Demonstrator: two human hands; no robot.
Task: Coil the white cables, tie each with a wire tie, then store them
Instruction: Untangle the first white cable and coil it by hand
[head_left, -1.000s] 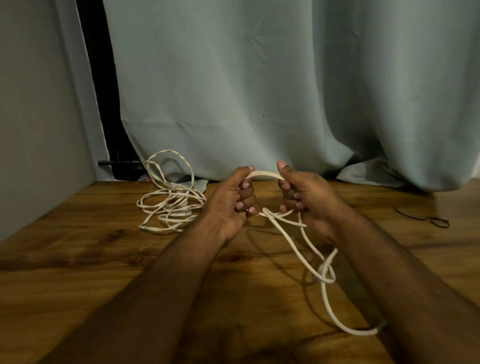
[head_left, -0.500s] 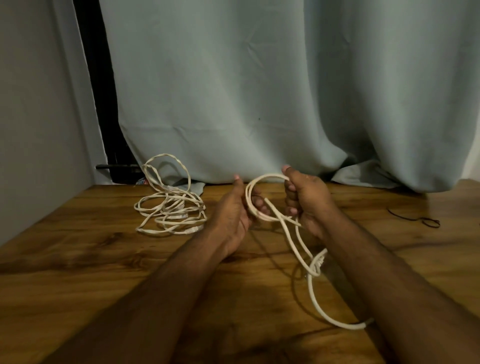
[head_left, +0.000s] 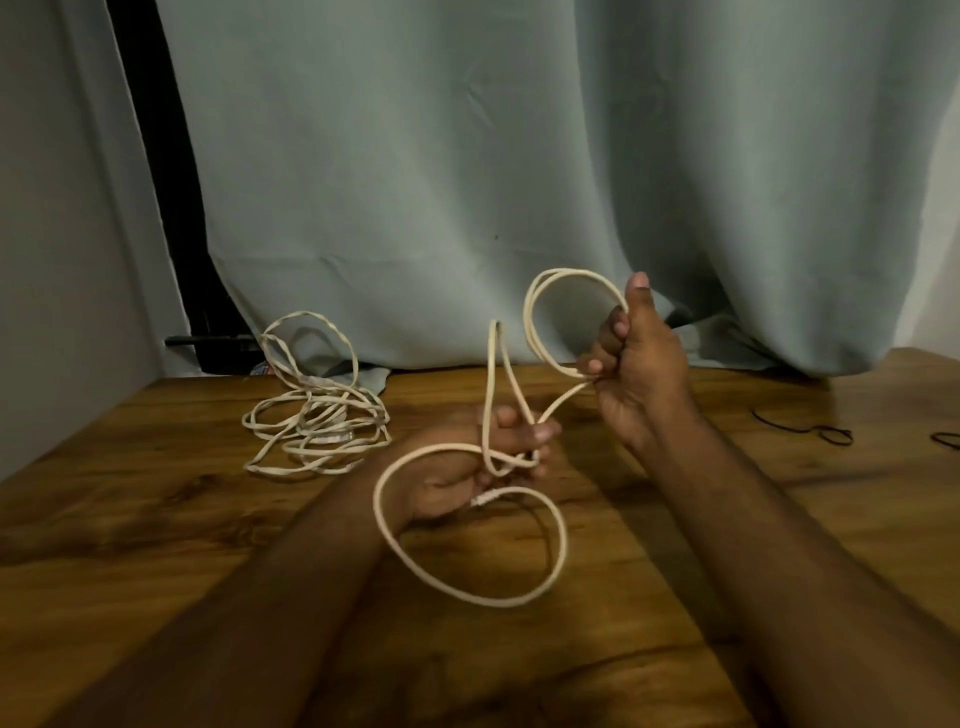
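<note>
Right hand (head_left: 636, 364) is raised, fingers (head_left: 605, 345) curled tight round a small double loop of the white cable (head_left: 470, 587); left hand (head_left: 467, 467) pinches the strand lower down, a big loop hanging above the desk (head_left: 130, 519). A second tangled cable (head_left: 317, 415) lies far left, by the curtain (head_left: 467, 156).

The white cable (head_left: 470, 587) vanishes inside the right hand (head_left: 636, 364), so how many turns the curled fingers (head_left: 605, 345) hold cannot be counted. Its connector end near the left hand (head_left: 467, 462) is blurred. In the loose cable pile (head_left: 317, 421), the strands overlap too tightly to separate. A dark wire tie (head_left: 802, 427) is too thin to make out; another (head_left: 948, 440) is cut by the right edge.
</note>
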